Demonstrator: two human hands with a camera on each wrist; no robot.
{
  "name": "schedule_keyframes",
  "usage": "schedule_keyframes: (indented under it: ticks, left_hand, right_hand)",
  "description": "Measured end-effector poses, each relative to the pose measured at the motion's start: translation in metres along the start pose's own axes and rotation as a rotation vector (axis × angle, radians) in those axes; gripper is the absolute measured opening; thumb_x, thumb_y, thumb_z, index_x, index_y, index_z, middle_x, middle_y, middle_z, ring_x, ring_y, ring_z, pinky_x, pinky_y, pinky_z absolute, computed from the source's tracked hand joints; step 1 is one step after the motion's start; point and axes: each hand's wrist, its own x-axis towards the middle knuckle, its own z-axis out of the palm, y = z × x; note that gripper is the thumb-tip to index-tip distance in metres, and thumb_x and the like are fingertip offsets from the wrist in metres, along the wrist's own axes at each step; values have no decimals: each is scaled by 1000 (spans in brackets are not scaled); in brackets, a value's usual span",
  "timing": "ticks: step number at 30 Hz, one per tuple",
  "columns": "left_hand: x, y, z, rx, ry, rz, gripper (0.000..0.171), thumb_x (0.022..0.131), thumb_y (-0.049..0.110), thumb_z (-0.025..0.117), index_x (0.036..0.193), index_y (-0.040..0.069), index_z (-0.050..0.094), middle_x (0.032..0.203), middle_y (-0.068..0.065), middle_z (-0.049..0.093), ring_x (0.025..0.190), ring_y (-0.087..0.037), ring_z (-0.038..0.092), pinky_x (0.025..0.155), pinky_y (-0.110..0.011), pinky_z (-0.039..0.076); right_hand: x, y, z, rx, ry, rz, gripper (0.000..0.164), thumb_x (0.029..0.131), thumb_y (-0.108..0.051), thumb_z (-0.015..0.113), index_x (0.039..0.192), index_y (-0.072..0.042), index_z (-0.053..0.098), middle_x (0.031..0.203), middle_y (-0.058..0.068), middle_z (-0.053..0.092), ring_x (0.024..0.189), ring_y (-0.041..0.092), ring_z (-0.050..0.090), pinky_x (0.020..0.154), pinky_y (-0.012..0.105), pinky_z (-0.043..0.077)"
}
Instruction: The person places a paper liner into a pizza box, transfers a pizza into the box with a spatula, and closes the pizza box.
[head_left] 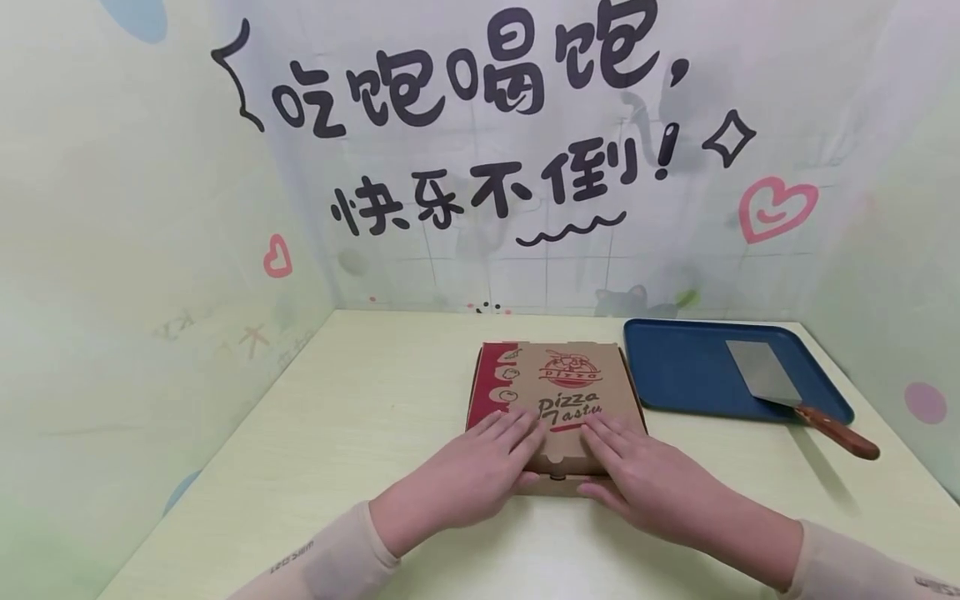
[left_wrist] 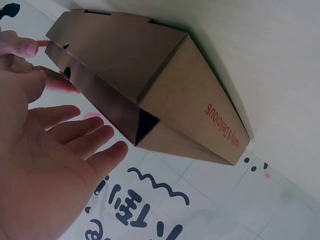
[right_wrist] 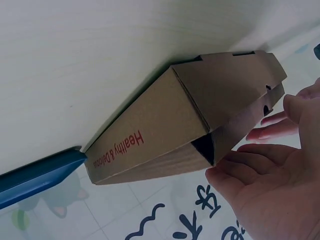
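A cardboard pizza box (head_left: 570,375) with a red strip and printed lid lies on the table. My left hand (head_left: 465,475) rests on the front left of its lid with fairly straight fingers, the thumb near the front edge. On the front right, my right hand (head_left: 652,479) lies likewise, fingertips on the lid. Both wrist views show a dark gap at the front corners of the box (left_wrist: 175,70), between lid and base, so the lid is slightly raised. The front tab and slot face me. Whatever is inside is hidden.
Behind and right of the box is a blue tray (head_left: 675,367), almost touching its corner. A wide metal spatula (head_left: 763,371) lies on the tray, its wooden handle (head_left: 840,432) sticking out over the front rim. Printed curtain walls (head_left: 465,275) enclose the table.
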Motion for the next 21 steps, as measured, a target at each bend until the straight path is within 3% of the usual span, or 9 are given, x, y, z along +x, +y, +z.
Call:
schedule_keyframes:
  ticks: [7, 21]
  left_hand:
    - [0, 5, 3, 2, -48, 0, 65, 116, 49, 31, 168, 11, 31, 176, -9, 30, 164, -27, 29, 133, -46, 31]
    - [-2, 9, 6, 18, -75, -2, 68, 114, 53, 35, 168, 11, 32, 177, -8, 30, 164, -25, 31, 133, -44, 31]
  right_hand:
    - [0, -4, 5, -23, -4, -48, 69, 105, -50, 63, 152, 1, 56, 162, 20, 52, 150, 37, 52, 118, 53, 50]
    - [-1, -6, 9, -16, -17, -60, 70, 107, -51, 60, 152, 1, 55, 162, 21, 52, 151, 37, 51, 118, 53, 49]
